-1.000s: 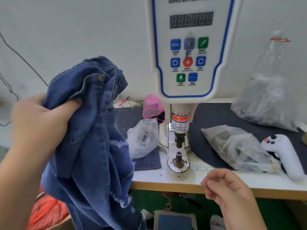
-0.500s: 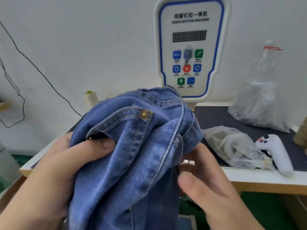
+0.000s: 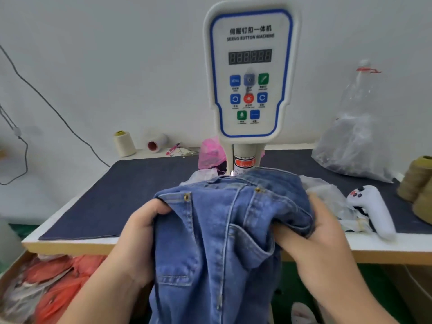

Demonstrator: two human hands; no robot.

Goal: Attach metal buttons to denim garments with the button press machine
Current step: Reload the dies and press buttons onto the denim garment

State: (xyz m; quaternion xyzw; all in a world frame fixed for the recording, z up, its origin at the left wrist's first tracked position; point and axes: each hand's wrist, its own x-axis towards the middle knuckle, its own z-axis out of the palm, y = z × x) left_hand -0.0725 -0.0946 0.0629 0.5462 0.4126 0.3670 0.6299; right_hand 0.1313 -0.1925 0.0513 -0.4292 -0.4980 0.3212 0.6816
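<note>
Each grip is pinching the bunched waistband: the left hand (image 3: 140, 232) at one end, the right hand (image 3: 320, 237) at the other. The blue denim garment (image 3: 222, 230) hangs off the counter (image 3: 98, 242) edge, its waistband running left-right just before the white button press machine (image 3: 250, 73), whose die it hides.

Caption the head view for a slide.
Both hands, left and right, hold denim jeans before the servo button machine.

Denim garment (image 3: 217, 230) now spread wider — both hands gripping.
</note>
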